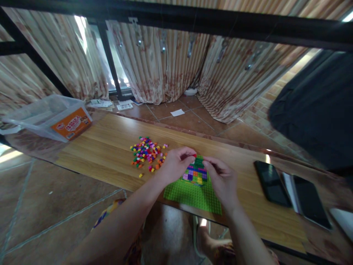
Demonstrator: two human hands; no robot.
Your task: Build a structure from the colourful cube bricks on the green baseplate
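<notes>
A bright green studded baseplate [193,203] lies on the wooden board in front of me. Small toy bricks [195,174] in purple, pink, orange, yellow and blue form a patch on it, with dark green ones toward its far side. My left hand [178,164] is over the plate's far left part, thumb and forefinger pinched on a small red brick [194,155]. Across from it, my right hand [223,178] hovers at the plate's far right side with its fingertips pressed together. Whatever those fingertips hold, if anything, is too small to make out.
Left of the plate lies a heap of loose coloured bricks [147,151]. A clear plastic tub [49,116] with an orange label stands at the far left. Two dark phones [271,182] lie on the right. Patterned curtains [165,70] hang beyond the table [110,147].
</notes>
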